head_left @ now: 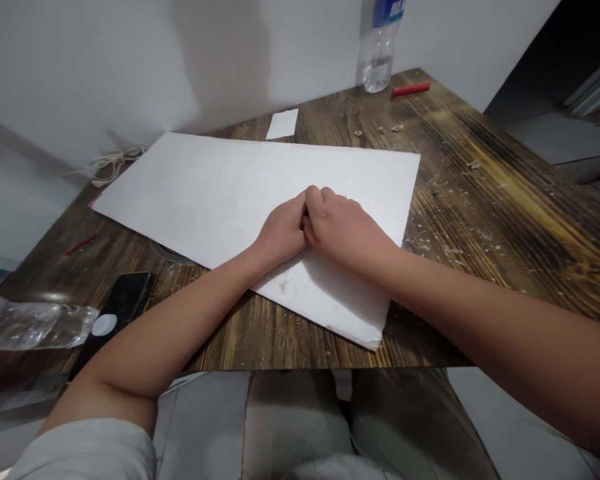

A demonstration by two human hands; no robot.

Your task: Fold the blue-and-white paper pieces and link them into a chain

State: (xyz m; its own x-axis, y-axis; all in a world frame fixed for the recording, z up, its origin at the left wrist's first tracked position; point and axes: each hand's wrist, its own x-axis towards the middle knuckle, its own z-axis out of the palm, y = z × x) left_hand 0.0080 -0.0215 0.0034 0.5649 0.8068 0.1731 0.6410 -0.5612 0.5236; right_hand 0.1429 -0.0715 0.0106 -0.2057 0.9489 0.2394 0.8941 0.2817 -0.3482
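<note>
Head view: phone (127, 297) near board (205, 180); upright bottle (379, 60) beyond.

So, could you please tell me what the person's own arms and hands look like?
The left arm wears a pale grey sleeve ending near the elbow; the right arm shows no sleeve in view. The left hand and right hand are ungloved, with bare wrists. Some fingers are hidden, so I cannot rule out rings.
</note>
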